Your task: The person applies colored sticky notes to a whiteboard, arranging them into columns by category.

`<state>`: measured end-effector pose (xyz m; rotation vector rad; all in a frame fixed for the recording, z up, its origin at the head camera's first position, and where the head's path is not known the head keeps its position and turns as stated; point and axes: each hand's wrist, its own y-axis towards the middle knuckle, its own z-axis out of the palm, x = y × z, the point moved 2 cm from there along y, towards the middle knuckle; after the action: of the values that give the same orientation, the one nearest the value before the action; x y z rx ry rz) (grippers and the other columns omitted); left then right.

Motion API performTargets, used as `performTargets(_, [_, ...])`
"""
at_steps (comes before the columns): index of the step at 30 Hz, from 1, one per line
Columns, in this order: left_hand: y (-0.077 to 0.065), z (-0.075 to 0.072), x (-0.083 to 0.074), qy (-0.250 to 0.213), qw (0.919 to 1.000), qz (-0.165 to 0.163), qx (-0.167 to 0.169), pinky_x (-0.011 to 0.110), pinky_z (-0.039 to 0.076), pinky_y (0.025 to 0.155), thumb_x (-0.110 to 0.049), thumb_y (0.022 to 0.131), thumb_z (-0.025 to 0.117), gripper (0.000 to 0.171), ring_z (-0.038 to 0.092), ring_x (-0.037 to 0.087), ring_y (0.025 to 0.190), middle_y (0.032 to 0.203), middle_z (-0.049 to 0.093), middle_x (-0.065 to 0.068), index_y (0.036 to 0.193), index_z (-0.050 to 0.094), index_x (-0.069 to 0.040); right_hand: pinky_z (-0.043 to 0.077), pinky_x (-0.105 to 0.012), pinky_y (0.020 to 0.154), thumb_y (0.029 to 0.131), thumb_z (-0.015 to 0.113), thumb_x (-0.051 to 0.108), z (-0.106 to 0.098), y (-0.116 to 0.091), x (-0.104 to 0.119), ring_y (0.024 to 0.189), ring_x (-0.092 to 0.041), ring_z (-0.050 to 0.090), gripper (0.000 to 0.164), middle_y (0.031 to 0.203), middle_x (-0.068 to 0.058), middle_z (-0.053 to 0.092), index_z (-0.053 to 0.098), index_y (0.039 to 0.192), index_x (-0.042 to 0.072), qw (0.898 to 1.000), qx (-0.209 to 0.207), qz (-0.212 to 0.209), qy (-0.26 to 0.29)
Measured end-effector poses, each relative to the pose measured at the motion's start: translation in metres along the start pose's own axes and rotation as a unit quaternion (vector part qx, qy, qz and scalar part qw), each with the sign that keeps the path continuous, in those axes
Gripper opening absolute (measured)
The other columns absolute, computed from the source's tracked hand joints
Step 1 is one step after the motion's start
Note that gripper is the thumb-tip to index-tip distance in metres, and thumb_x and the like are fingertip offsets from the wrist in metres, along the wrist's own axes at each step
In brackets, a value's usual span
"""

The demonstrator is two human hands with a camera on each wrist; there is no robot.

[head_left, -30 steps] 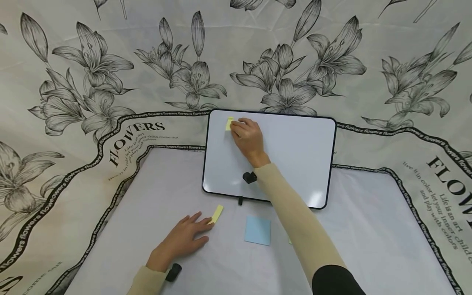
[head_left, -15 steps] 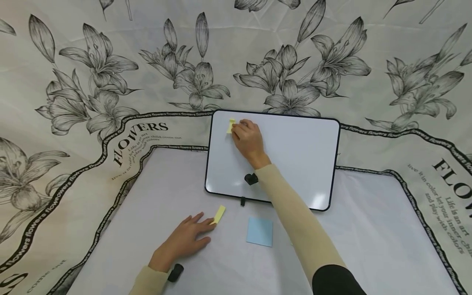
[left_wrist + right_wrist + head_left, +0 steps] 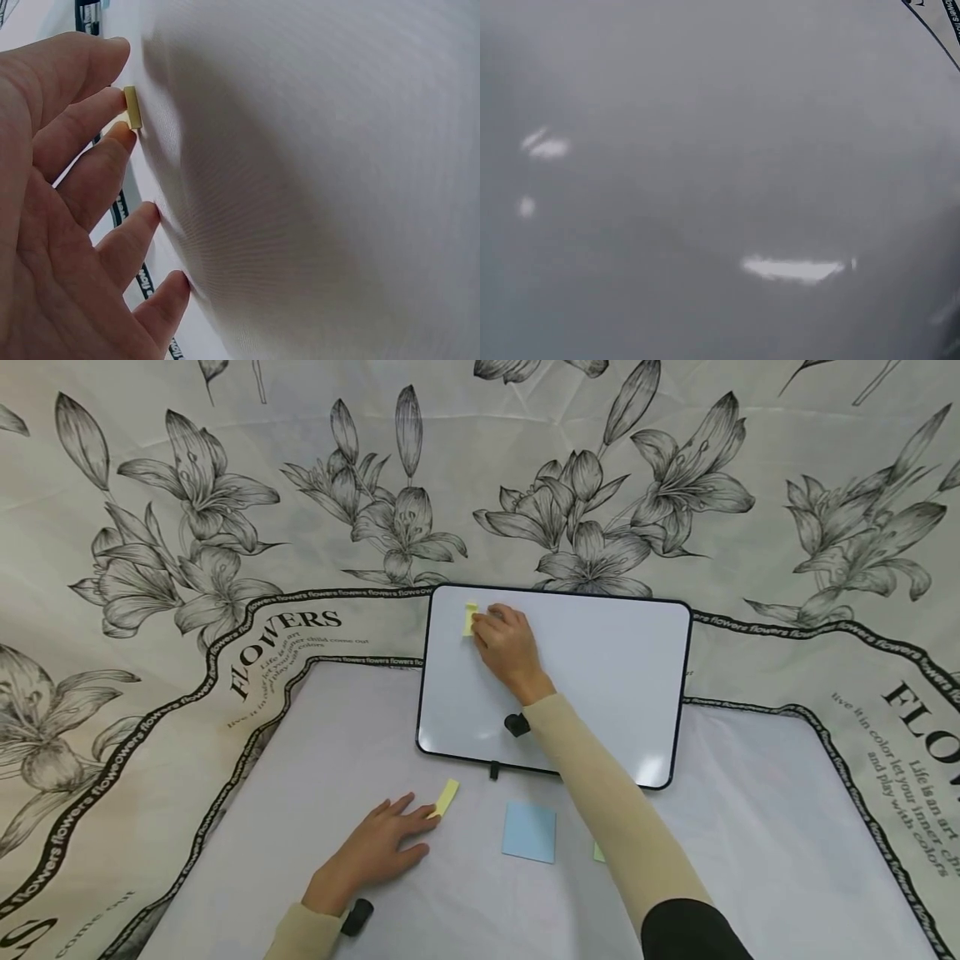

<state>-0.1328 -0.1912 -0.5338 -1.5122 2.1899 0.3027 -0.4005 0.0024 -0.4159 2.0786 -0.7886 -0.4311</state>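
Note:
A whiteboard (image 3: 600, 677) with a black rim leans at the back of the table. Near its upper left corner, a narrow yellow sticky note (image 3: 469, 620) lies against the white face. My right hand (image 3: 510, 647) pinches this note at its right side with curled fingers. On the table to the left, my left hand (image 3: 378, 846) rests with fingers spread, its fingertips at a thin pad of yellow sticky notes (image 3: 447, 797). In the left wrist view that pad (image 3: 133, 107) stands by the index and middle fingertips. The right wrist view shows only the board's glossy surface (image 3: 705, 187).
A square light blue sticky pad (image 3: 528, 832) lies before the board. Right of it, a pale green piece (image 3: 598, 852) shows partly from under the right sleeve (image 3: 607, 802). A flower-printed cloth (image 3: 405, 518) hangs behind the white-covered table (image 3: 750, 827).
My right hand shifts slightly at the board, and more of the yellow note's length shows. My left hand stays by the pad. The green piece shows again beside the sleeve.

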Motion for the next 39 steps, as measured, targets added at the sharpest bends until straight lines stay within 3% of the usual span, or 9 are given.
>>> performTargets(8, [0.000,0.000,0.001,-0.013,0.9998,0.008,0.008,0.065,0.028,0.120,-0.029,0.096,0.071,0.045,0.039,0.039,0.150,0.152,0.057,0.000,0.140,0.066,-0.017,0.053,-0.051,0.098,0.097,0.064,0.003,-0.002,-0.005,-0.003,0.117,-0.037,0.065,0.015,0.118,-0.012,0.076,0.077,0.103,0.003,0.998,0.035,-0.053,-0.026])
performTargets(16, [-0.001,-0.002,0.002,-0.014,0.9991,0.022,0.033,0.064,0.024,0.122,-0.032,0.098,0.069,0.050,0.036,0.040,0.152,0.156,0.052,0.002,0.144,0.061,-0.015,0.055,-0.050,0.098,0.094,0.067,0.009,-0.006,-0.015,-0.004,0.123,-0.041,0.063,0.021,0.127,-0.015,0.071,0.074,0.112,0.002,0.990,0.047,-0.118,-0.064])
performTargets(25, [0.007,-0.024,0.002,0.030,0.9988,0.030,0.024,0.056,0.041,0.116,-0.034,0.099,0.068,0.059,0.045,0.036,0.147,0.159,0.049,0.003,0.152,0.052,-0.014,0.043,-0.051,0.116,0.101,0.062,0.020,-0.012,-0.027,-0.007,0.140,-0.041,0.052,0.038,0.145,-0.016,0.062,0.067,0.134,0.002,0.981,0.112,-0.140,-0.078])
performTargets(28, [0.017,-0.037,0.004,0.053,0.9978,0.040,0.002,0.055,0.045,0.113,-0.034,0.099,0.070,0.061,0.048,0.035,0.145,0.157,0.051,0.004,0.153,0.051,-0.014,0.041,-0.053,0.117,0.101,0.064,0.022,-0.013,-0.030,-0.006,0.141,-0.039,0.051,0.040,0.145,-0.014,0.061,0.066,0.136,0.003,0.979,0.114,-0.142,-0.087])
performTargets(32, [0.033,-0.062,0.010,0.092,0.9922,0.054,-0.065,0.053,0.050,0.107,-0.033,0.096,0.074,0.061,0.054,0.036,0.139,0.151,0.058,0.007,0.150,0.054,-0.013,0.041,-0.055,0.117,0.099,0.066,0.023,-0.015,-0.034,-0.004,0.140,-0.038,0.052,0.041,0.144,-0.013,0.063,0.067,0.136,0.005,0.980,0.109,-0.141,-0.094])
performTargets(36, [0.052,-0.089,0.018,0.141,0.9779,0.062,-0.141,0.058,0.051,0.104,-0.031,0.093,0.077,0.059,0.057,0.039,0.136,0.146,0.062,0.010,0.145,0.058,-0.010,0.038,-0.056,0.119,0.100,0.064,0.025,-0.017,-0.037,-0.002,0.143,-0.038,0.050,0.044,0.148,-0.011,0.060,0.064,0.140,0.006,0.979,0.128,-0.129,-0.094])
performTargets(39, [0.067,-0.107,0.023,0.185,0.9633,0.075,-0.180,0.063,0.045,0.109,-0.033,0.094,0.075,0.061,0.050,0.043,0.141,0.147,0.061,0.012,0.146,0.057,-0.007,0.036,-0.057,0.120,0.102,0.062,0.028,-0.018,-0.039,-0.001,0.145,-0.038,0.047,0.047,0.151,-0.011,0.057,0.061,0.143,0.006,0.977,0.145,-0.123,-0.095])
